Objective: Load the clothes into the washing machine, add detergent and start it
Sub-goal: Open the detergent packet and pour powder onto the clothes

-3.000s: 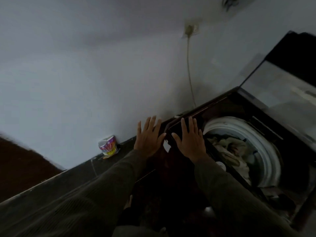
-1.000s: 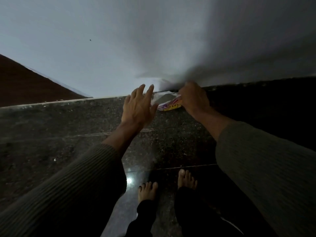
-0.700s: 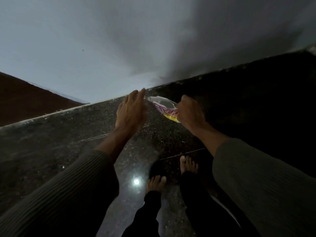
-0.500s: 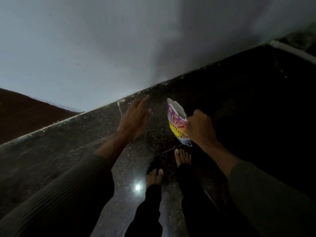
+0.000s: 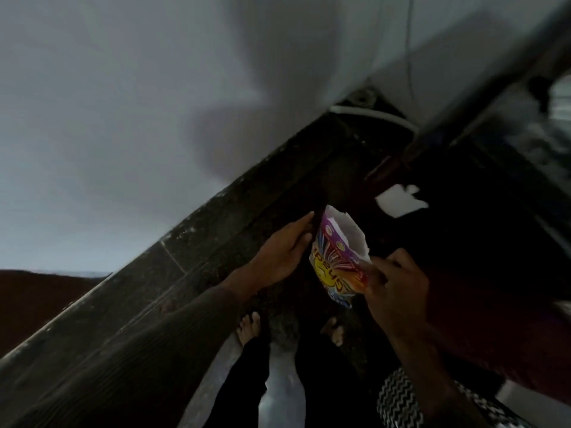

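Now the detergent packet (image 5: 338, 261) is up off the floor (image 5: 185, 288), where it lay a second ago. It is higher than half a second back, and upright. The washing machine (image 5: 500, 273) has come back into view, and the packet hangs just beside its dark front, on the wall side. My right hand (image 5: 392, 282) grips it on the edge nearest the machine, fingers curled and thumb pinching the lower corner. My left hand (image 5: 282, 254) has closed in on the packet's far side from the machine. Its fingers are straight and together, with the thumb just beside the packet edge; I cannot tell if it touches.

Packet look: torn top gaping open with a white inside, purple band under the tear, coloured sunburst rays, yellow patch with red lettering, blue at the bottom. It is crumpled and tilted slightly toward the machine.
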`<state>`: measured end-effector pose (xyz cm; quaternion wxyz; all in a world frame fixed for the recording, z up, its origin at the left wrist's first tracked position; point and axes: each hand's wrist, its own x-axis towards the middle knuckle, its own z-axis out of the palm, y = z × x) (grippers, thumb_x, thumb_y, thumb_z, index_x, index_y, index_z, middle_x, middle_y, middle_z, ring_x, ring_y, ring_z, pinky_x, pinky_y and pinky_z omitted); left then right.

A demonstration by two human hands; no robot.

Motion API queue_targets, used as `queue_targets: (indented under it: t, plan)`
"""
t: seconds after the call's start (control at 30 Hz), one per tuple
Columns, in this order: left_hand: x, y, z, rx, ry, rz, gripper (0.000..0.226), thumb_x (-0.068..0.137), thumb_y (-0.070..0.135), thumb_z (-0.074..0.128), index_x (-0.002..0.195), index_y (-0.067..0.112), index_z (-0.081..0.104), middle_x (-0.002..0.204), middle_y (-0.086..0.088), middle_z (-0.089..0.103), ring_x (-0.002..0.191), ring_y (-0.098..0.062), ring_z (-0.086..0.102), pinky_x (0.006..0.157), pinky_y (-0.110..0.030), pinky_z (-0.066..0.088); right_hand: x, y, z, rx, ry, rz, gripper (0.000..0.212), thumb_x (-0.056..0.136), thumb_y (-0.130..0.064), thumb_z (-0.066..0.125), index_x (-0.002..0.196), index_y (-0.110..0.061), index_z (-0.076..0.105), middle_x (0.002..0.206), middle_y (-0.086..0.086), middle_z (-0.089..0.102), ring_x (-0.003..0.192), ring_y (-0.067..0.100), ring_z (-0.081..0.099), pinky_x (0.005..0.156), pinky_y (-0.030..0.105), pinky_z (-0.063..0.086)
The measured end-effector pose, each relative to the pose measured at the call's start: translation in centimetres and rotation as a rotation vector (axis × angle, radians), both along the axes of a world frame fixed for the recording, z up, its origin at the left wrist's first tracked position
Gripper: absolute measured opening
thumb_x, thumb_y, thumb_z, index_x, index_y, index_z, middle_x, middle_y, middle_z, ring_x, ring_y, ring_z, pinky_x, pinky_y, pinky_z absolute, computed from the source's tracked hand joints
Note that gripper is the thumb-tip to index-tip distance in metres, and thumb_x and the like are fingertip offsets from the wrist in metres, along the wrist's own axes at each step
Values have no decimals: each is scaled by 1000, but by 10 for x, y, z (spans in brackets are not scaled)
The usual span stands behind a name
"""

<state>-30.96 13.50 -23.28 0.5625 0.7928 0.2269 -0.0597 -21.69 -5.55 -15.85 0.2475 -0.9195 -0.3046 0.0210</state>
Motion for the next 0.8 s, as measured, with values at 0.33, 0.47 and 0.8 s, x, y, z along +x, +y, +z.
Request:
queue_targets:
  t: [0.33,0.47,0.8]
  plan:
    - [78,-137,165,-475,-352,154,37,103,40,45,121,10,59,109,-2,67,101,-12,64,86,-28,52,22,-106,188,321,-169,-233,15,74,4,76,86,-4,79,66,2,52,60,5,45,61,4,30]
    - [95,-176,206,-590,-334,66,67,92,59,54,126,2,56,123,-20,63,115,-25,61,97,-38,52,29,-142,250,488,-209,-240,6,78,-8,73,78,-7,79,60,1,54,57,10,49,56,16,36]
    - [156,-272,289,-974,-90,-218,92,74,68,72,143,13,48,144,-18,52,135,-37,46,117,-55,30,56,-226,347,814,-16,-499,9,83,-28,75,81,-36,74,70,1,68,63,19,66,56,33,53]
